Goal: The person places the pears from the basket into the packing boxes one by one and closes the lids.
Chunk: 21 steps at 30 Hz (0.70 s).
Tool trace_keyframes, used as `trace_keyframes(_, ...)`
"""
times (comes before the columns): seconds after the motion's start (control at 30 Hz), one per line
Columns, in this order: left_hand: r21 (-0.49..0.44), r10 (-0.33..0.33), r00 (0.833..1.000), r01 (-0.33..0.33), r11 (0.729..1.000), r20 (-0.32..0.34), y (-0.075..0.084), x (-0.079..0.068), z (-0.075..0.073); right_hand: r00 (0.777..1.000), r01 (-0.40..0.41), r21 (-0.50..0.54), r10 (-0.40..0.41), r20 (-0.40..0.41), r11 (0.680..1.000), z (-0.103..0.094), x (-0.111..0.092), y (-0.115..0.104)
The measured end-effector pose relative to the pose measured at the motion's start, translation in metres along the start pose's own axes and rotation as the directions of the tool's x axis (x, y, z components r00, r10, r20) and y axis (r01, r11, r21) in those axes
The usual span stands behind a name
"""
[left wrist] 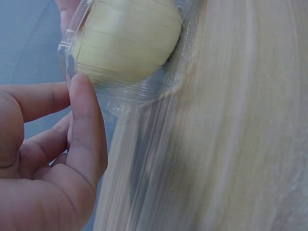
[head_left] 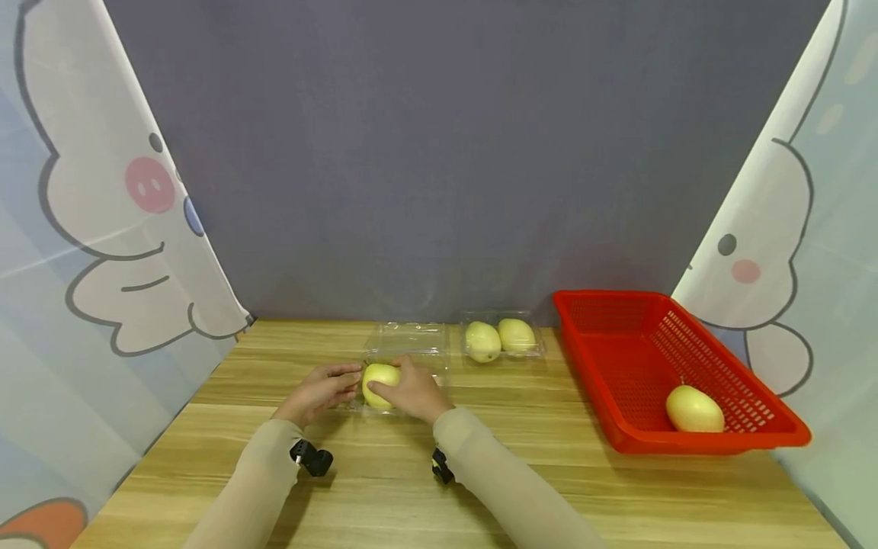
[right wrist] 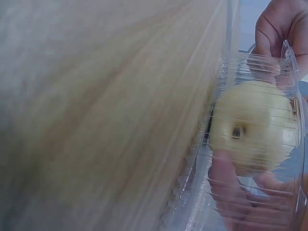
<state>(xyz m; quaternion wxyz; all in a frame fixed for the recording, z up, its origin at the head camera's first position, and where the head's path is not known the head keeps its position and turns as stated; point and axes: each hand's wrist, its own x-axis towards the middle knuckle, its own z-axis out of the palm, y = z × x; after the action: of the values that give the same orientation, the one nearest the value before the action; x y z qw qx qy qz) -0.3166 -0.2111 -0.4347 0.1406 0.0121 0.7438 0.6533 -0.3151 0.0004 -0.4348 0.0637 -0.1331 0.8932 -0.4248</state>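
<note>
A clear plastic clamshell box (head_left: 414, 337) stands on the wooden table with its lid tipped back. Inside its near left part, my right hand (head_left: 420, 393) grips a pale yellow pear (head_left: 381, 383), thumb on the near side and fingers beyond. Through the ribbed wall in the right wrist view, the pear's (right wrist: 255, 127) dark blossom end shows. At the box's left end is my left hand (head_left: 324, 393); in the left wrist view its thumb and a finger pinch the box's edge (left wrist: 70, 53). Part of the right hand's grip is hidden behind the pear.
Behind and to the right, a second clear box (head_left: 538, 351) holds two pears (head_left: 483, 341). A red plastic basket (head_left: 597, 381) with one pear (head_left: 694, 409) stands at the right. A grey partition (head_left: 411, 168) rises at the table's back edge.
</note>
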Motion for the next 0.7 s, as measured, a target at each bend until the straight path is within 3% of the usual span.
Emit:
trace_keyframes(0.27, -0.01, -0.006, 1.0, 0.006, 1.0, 0.0, 0.0024, -0.001, 0.0002, 0.999, -0.009, -0.018, 0.01, 0.045, 1.0, 0.001, -0.0022, -0.0013)
trace_keyframes(0.47, -0.023, -0.012, 1.0, 0.012, 1.0, -0.005, 0.0021, -0.0013, 0.0007, 1.0, 0.002, -0.068, -0.001, 0.024, 0.998, 0.0009, -0.0015, -0.002)
trace_keyframes(0.7, -0.018, -0.013, 1.0, 0.013, 1.0, 0.001, 0.0016, -0.0004, 0.001, 0.999, 0.004, -0.037, -0.002, 0.036, 0.999, 0.0002, -0.0018, -0.0035)
